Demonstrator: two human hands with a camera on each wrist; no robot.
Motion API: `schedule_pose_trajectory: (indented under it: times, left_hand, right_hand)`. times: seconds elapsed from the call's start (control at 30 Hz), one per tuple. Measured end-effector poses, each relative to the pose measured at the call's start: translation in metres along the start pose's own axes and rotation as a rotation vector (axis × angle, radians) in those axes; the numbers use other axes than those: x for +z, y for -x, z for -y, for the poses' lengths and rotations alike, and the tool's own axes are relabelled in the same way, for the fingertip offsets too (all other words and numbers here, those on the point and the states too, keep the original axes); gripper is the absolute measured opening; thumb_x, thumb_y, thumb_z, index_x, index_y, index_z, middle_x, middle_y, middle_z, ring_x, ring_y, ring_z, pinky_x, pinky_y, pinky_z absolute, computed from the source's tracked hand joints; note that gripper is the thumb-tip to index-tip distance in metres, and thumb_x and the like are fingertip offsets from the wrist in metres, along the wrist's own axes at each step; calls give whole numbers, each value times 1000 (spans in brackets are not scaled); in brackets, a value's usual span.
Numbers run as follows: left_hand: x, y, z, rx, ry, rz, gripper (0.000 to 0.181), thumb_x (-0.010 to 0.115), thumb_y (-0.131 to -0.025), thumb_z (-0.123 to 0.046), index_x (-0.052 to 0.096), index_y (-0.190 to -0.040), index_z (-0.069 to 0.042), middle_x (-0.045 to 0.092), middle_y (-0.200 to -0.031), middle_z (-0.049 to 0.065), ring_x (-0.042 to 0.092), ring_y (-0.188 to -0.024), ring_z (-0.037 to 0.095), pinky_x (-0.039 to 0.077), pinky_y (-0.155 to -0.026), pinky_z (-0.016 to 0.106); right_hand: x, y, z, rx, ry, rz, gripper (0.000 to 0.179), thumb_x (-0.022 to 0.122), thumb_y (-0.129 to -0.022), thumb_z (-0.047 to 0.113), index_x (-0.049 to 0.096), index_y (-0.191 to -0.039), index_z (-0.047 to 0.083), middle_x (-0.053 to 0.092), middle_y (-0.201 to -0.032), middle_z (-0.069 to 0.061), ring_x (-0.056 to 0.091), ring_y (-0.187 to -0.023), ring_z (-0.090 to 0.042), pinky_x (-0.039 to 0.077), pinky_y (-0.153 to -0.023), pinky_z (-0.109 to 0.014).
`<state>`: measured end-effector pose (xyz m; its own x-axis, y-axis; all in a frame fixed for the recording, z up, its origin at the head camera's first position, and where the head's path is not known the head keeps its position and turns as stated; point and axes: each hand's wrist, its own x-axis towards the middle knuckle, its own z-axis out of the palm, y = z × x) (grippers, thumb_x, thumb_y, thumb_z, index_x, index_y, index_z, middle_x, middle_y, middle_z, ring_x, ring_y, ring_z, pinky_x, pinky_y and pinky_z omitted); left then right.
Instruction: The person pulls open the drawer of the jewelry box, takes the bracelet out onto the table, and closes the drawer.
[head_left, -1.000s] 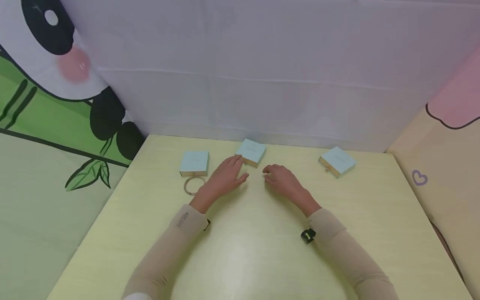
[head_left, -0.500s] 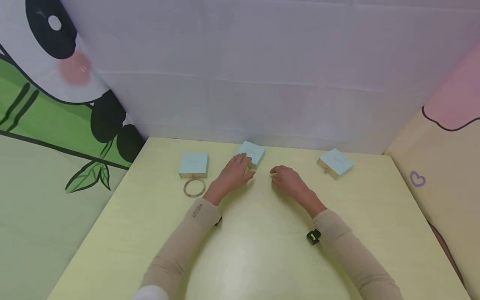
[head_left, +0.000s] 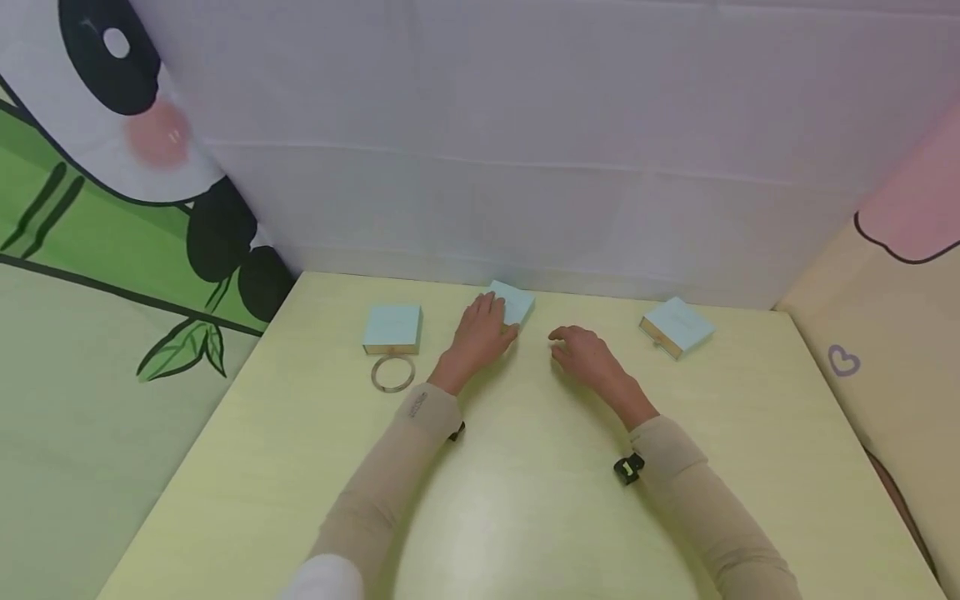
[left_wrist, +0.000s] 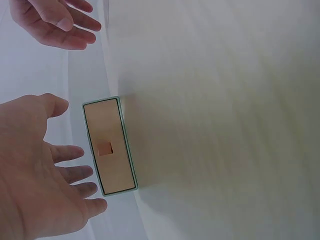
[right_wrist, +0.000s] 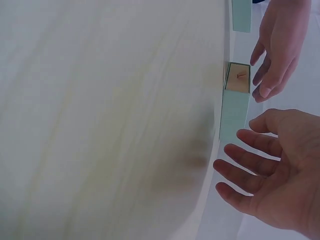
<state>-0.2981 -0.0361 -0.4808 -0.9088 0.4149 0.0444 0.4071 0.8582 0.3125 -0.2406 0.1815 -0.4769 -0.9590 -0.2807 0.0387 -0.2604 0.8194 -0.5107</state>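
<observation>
My left hand (head_left: 483,337) reaches over the near left part of the middle light-blue drawer box (head_left: 519,302), hiding that part in the head view. In the left wrist view its fingers are spread and slightly bent beside the box's tan front (left_wrist: 112,172), which has a small pull tab (left_wrist: 105,148). My right hand (head_left: 588,354) hovers to the right of this box with loosely bent fingers, holding nothing. The right wrist view shows a gap between the right fingertips (right_wrist: 220,165) and the box's pale-green side (right_wrist: 234,115).
A similar box (head_left: 393,325) stands at the left, with a thin ring-shaped bangle (head_left: 374,375) lying in front of it. Another box (head_left: 678,323) sits angled at the right, its tab facing front. A pale cloth backdrop (head_left: 465,208) rises behind the table's (head_left: 510,517) far edge.
My left hand has moved right and forward, from beside the middle box to over its near left part. My right hand has shifted slightly right. The boxes and bangle stay put.
</observation>
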Motion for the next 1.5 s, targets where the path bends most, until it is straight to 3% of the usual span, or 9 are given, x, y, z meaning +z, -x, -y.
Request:
schedule_pose_trajectory:
  times: [0.17,0.5,0.83,1.3,1.5]
  left_hand:
    - [2,-10,-4,-54,17,0,68,47,-107,-44,32,-156,1,24,-164,23,17,-154,39,17,-124,52]
    - [10,-24,-12,-57,-74,32,71,47,-106,-51,32,-156,-4,21,-166,21,15,-155,37,15,-124,53]
    - [9,-24,-13,-47,-153,4,54,49,-107,-42,44,-146,-4,36,-157,19,28,-149,38,23,-122,52]
    - [4,-24,-10,12,-130,16,40,54,-105,-31,57,-135,-6,39,-158,18,31,-148,41,25,-120,55]
    - [1,-23,-7,13,-101,29,38,57,-102,-29,59,-133,-6,39,-159,17,31,-149,39,26,-120,54]
  right_hand:
    - [1,2,-1,2,9,16,34,55,-104,17,63,-131,-3,61,-136,-24,55,-129,-42,45,-105,-56]
    - [0,0,-2,22,5,27,36,53,-106,18,62,-134,-2,59,-138,-24,54,-131,-42,44,-106,-56]
    - [2,-1,-1,16,26,15,34,54,-105,17,63,-132,-2,61,-136,-23,56,-129,-41,45,-106,-54]
    - [5,-1,-2,-5,30,9,34,54,-104,16,64,-131,-2,62,-134,-23,56,-128,-41,46,-105,-54]
    - [8,-3,-2,-15,58,-20,34,54,-101,14,64,-130,-1,65,-129,-23,62,-119,-40,51,-96,-55]
